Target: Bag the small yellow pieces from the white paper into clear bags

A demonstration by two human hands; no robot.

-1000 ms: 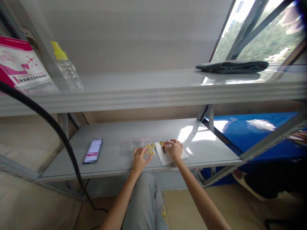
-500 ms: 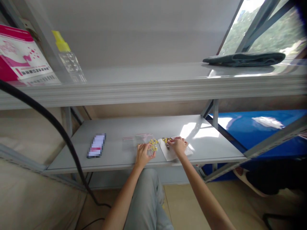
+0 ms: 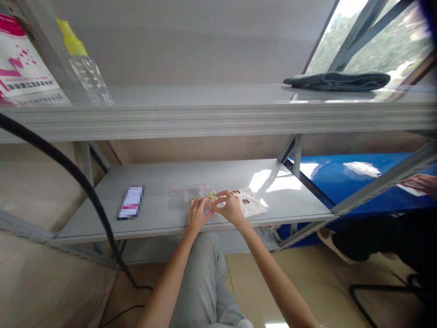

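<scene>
My left hand (image 3: 197,214) is closed on the near edge of a clear plastic bag (image 3: 200,190) lying on the lower shelf. Small yellow pieces (image 3: 211,196) show at that bag, just beyond my fingertips. My right hand (image 3: 231,209) meets the left one there, thumb and fingers pinched together; whatever is between them is too small to make out. To its right lies a white sheet or flat bag (image 3: 255,207), with a few small dark and brass-coloured pieces (image 3: 246,201) on it. Another clear zip bag (image 3: 177,199) rests left of my left hand.
A phone (image 3: 131,202) lies on the grey shelf (image 3: 157,175) at left. Overhead, the upper shelf (image 3: 205,119) carries a spray bottle (image 3: 85,68), a pink-white package (image 3: 23,68) and a folded cloth (image 3: 336,81). A black cable (image 3: 82,177) hangs left. Another person's hand (image 3: 421,183) is at right.
My right hand has moved left from the pieces on the white sheet to my left hand's fingertips. The view has shifted slightly, and another person's hand has appeared at the right edge.
</scene>
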